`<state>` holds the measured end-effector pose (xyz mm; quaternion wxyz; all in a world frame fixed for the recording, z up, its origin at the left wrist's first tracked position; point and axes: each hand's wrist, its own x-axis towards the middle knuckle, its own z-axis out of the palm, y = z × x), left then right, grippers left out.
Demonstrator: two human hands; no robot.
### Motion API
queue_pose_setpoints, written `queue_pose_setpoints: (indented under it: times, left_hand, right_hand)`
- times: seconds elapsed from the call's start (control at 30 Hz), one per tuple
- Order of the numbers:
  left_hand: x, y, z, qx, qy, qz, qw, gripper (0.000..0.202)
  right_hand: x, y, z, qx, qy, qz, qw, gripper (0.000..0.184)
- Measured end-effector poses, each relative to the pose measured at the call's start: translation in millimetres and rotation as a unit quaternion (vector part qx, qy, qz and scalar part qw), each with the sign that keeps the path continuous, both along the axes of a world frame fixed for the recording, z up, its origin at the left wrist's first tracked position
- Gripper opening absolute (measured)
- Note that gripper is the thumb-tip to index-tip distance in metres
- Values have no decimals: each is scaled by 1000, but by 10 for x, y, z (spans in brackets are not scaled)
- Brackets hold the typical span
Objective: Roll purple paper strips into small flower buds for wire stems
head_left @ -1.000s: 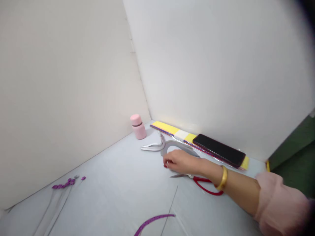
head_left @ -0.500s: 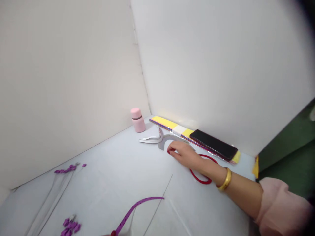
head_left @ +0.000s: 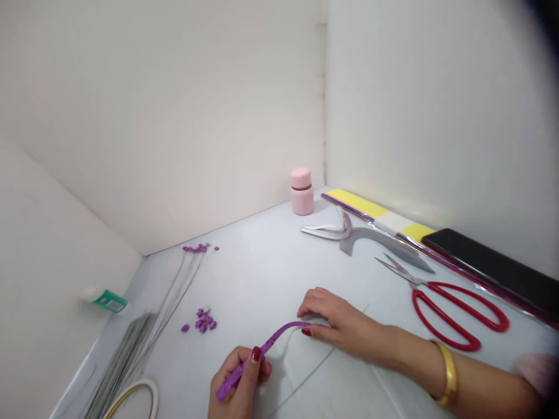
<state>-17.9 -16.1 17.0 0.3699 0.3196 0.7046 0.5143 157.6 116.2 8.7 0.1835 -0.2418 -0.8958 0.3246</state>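
Note:
My left hand (head_left: 241,378) is closed in a pinch on a purple paper strip (head_left: 262,352) low in the middle of the view. The strip arches up and right to my right hand (head_left: 332,317), whose thumb and fingers hold its far end against the white table (head_left: 262,267). A thin grey wire (head_left: 323,361) lies on the table beneath my right hand. Red-handled scissors (head_left: 454,305) lie shut to the right of that hand, apart from it.
A pink bottle (head_left: 302,191) stands in the back corner. Beside it lie white strips (head_left: 323,231), a grey curved piece (head_left: 375,240), a coloured paper pack (head_left: 375,212) and a black phone (head_left: 493,269). At left are wires (head_left: 131,349), purple bits (head_left: 201,321), a green-labelled tube (head_left: 107,299) and a tape roll (head_left: 131,396).
My right hand has left the scissors by the back wall and come forward to the purple strip. The left hand has come into view holding the strip. The view has swung left.

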Motion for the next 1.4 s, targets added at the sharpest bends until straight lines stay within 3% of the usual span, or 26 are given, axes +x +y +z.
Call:
queue_pose_setpoints:
  times: [0.27, 0.33, 0.43, 0.47, 0.6, 0.77, 0.87, 0.97, 1.07, 1.27, 1.4]
  left_hand:
    - [-20, 15, 10, 38, -63, 25, 997, 33]
    - [0, 15, 15, 37, -62, 24, 997, 32]
    - [46, 7, 24, 41, -69, 10, 997, 31]
    - [59, 3, 23, 43, -78, 6, 996, 31]
    - [70, -3, -11, 55, -142, 2, 988, 32]
    - [52, 12, -79, 65, -273, 14, 960, 33]
    - [68, 9, -74, 60, -321, 2, 945, 35]
    - [60, 3, -43, 58, -335, 6, 941, 36]
    - [9, 3, -22, 63, -323, 43, 943, 34]
    - [-91, 7, -17, 75, -263, 118, 955, 30]
    - [-217, 1, -49, 92, -234, 171, 953, 28]
  right_hand:
    - [28, 22, 24, -26, -13, -32, 999, 16]
    - [18, -23, 22, 22, 1, -40, 999, 16]
    - [-31, -115, -6, 138, 16, -20, 990, 47]
    - [-50, -144, -19, 164, 12, -15, 986, 49]
    - [-88, -211, -33, 182, -19, 2, 983, 22]
    - [-108, -257, 24, 197, 2, 22, 980, 44]
    - [-142, -262, -27, 231, 9, 27, 972, 24]
    - [-118, -200, -124, 249, 7, 8, 969, 30]
    - [-40, -107, -165, 214, 7, -32, 976, 29]
    - [26, -50, -32, 24, 31, -99, 994, 27]
    - [21, -45, 2, 4, 23, -121, 992, 28]
